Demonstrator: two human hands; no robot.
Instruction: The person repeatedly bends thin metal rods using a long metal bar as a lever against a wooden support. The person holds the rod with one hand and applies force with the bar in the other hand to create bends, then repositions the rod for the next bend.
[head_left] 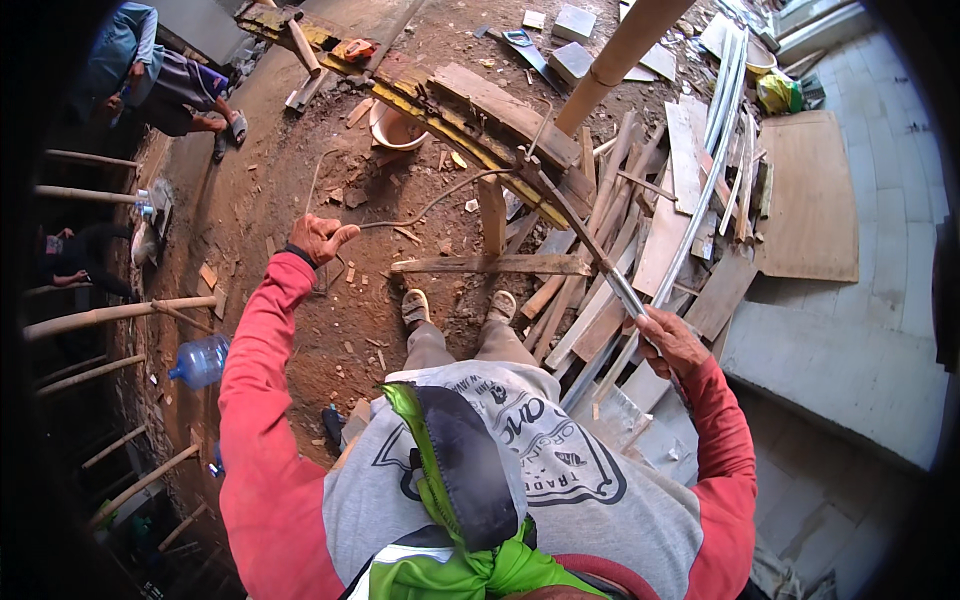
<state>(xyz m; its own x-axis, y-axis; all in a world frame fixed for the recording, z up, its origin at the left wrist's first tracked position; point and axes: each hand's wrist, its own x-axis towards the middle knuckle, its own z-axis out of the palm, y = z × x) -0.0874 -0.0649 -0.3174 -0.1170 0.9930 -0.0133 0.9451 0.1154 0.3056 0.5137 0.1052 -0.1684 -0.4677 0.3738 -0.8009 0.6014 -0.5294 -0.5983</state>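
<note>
My left hand (pixel 322 240) is closed round a thin bent metal rod (pixel 420 214). The rod curves right from the fist to a worn yellow beam (pixel 455 140), and a thinner bent length rises beyond the hand. On the right, my right hand (pixel 668 342) grips a long metal bar (pixel 592 245), dark at its far end and silvery near the hand. Its far end meets the beam close to where the rod ends; exactly how they join is too small to tell. A short wooden post (pixel 493 215) stands under the beam, above a plank (pixel 490 264) near my feet.
Scrap boards and long pipes (pixel 708 170) lie heaped at right, beside a plywood sheet (pixel 808 195). A bamboo pole (pixel 625 65) slants past the beam. Beyond are a handsaw (pixel 530 58) and bucket (pixel 397 126). A water jug (pixel 202 361) lies left; another person (pixel 165 75) is at far left.
</note>
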